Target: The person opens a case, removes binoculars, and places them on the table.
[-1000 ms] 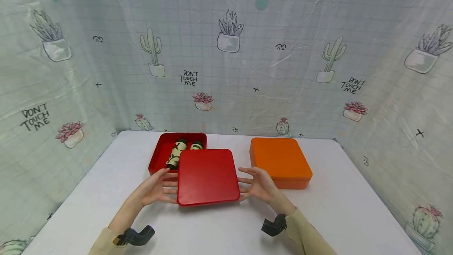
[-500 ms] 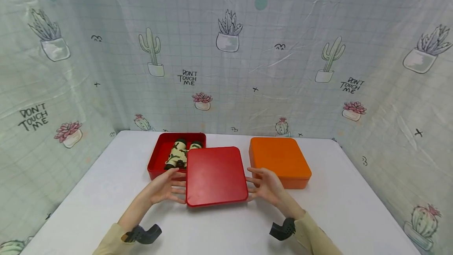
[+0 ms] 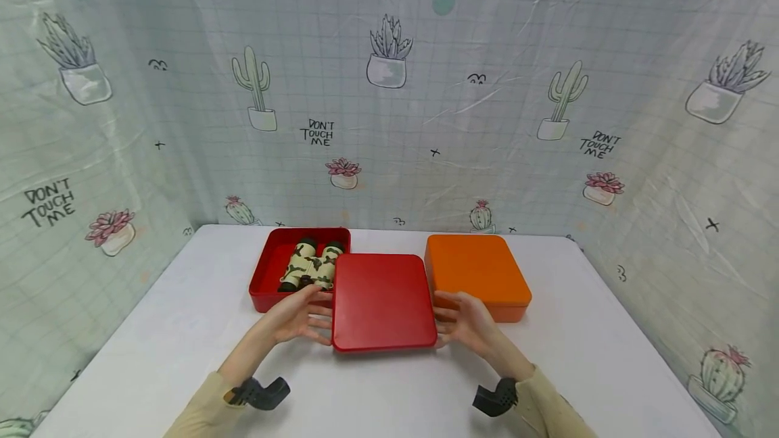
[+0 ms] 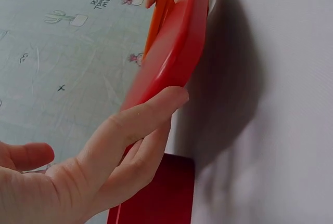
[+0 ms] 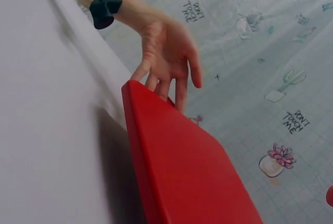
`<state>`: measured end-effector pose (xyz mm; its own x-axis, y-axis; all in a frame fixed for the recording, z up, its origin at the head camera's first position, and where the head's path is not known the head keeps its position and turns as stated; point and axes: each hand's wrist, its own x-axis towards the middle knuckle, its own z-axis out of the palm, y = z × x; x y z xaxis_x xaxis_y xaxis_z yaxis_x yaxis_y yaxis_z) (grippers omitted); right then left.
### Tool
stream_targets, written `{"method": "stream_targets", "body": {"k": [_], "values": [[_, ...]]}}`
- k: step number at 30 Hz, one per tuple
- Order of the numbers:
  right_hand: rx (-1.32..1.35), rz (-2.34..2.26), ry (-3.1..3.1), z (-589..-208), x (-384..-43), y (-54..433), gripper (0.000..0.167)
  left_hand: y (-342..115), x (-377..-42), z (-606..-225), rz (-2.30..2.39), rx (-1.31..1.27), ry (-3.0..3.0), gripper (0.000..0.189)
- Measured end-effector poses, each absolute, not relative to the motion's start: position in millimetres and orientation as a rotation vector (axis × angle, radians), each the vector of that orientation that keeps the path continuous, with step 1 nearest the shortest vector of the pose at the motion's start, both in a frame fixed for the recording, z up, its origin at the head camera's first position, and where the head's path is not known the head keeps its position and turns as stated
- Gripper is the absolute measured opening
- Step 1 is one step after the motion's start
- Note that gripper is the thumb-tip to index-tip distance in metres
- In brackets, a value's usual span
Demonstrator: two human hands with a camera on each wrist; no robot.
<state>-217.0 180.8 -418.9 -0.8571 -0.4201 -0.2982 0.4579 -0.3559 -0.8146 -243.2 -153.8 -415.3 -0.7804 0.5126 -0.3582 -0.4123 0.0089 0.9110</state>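
Observation:
A red square box lid [image 3: 385,303] is held off the table between both hands, its smooth face up and a shadow beneath it. The left hand [image 3: 299,316] touches the lid's left edge with extended fingers, thumb apart, as the left wrist view also shows. On the opposite edge rest the outstretched fingers of the right hand [image 3: 467,325]; that hand is mostly out of sight in its own wrist view. Behind the left hand stands an open red box [image 3: 268,282] with camouflage-patterned binoculars [image 3: 312,265] lying inside. The lid hides the box's front right corner.
An orange closed box [image 3: 477,269] stands just behind the right hand, partly covered by its fingers and close to the lid. Everything sits on a white table [image 3: 359,391], with a cactus-printed cloth [image 3: 389,127] hanging behind and at both sides.
Both hands have carried the red lid to the right, away from the red box and toward the orange one. More of the binoculars shows now.

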Motion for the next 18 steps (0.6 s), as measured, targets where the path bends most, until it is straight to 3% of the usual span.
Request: {"method": "stream_targets", "body": {"k": [18], "values": [[0.062,-2.192,1.395,-420.0,-214.9,185.8,0.059,-143.7,-250.8,-411.2,1.803,0.081,1.627,0.060]]}}
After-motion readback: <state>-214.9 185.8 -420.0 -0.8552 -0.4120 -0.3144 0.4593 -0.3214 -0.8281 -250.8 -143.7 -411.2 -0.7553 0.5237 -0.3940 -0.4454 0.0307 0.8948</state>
